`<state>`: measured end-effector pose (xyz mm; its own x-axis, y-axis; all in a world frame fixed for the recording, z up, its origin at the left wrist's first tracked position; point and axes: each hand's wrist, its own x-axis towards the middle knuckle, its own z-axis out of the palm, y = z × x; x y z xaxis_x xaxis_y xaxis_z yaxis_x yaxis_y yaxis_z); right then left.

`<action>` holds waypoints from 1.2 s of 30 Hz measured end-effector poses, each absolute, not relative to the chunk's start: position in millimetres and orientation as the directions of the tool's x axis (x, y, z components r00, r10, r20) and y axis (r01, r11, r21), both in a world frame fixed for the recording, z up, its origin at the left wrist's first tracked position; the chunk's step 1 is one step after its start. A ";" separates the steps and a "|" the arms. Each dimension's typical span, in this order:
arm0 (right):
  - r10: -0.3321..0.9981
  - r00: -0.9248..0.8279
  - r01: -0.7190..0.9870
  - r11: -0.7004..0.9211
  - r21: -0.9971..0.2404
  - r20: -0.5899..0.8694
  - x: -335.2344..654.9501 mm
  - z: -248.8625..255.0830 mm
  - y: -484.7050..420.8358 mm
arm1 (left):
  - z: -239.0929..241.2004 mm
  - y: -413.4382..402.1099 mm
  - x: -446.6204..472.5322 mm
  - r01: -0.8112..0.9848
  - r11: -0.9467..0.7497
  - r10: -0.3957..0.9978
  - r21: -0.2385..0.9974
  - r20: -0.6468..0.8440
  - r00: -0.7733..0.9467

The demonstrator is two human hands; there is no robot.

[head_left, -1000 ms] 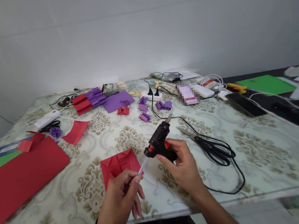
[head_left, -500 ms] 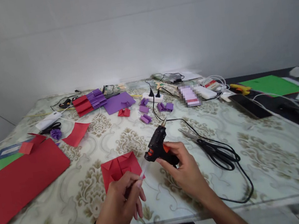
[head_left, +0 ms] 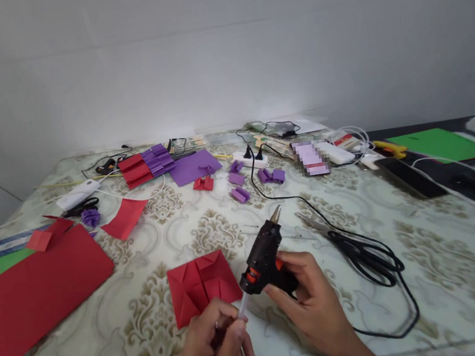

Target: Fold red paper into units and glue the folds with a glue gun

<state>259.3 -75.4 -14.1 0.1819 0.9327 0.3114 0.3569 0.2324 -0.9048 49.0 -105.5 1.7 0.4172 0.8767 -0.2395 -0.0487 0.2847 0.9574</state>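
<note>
My right hand [head_left: 317,309] grips a black hot glue gun [head_left: 264,254] by its handle, nozzle pointing up and away. My left hand [head_left: 216,348] pinches a clear glue stick [head_left: 242,307] whose far end sits in the back of the gun. A folded red paper square [head_left: 200,285] lies on the table just left of the gun. The gun's black cord [head_left: 368,277] runs off to the right and loops back toward a white power strip [head_left: 252,157].
Black scissors [head_left: 354,244] lie right of my hands. A large red sheet [head_left: 27,298] covers the left side. Small purple and red folded pieces [head_left: 237,178], stacked folded papers [head_left: 146,163], cables and a phone [head_left: 409,176] crowd the back and right of the patterned table [head_left: 432,256].
The view has tipped up a little, so both hands and the gun sit lower in the picture. The glue stick shows less length between my fingers and the gun.
</note>
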 end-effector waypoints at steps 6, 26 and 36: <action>0.927 0.127 0.491 0.250 -0.834 0.353 265.3 -9.8 -69.8 | 11.5 -93.7 45.9 0.049 0.230 0.879 0.972 -0.229 0.418; 0.937 0.114 0.506 0.231 -0.831 0.329 266.4 28.4 -46.3 | 56.0 -54.0 62.1 0.234 0.072 0.903 0.970 -0.163 0.398; 0.953 0.033 0.812 0.149 -0.565 0.300 266.9 31.7 -17.9 | 63.7 -36.4 80.5 0.053 0.209 0.839 0.976 -0.207 0.504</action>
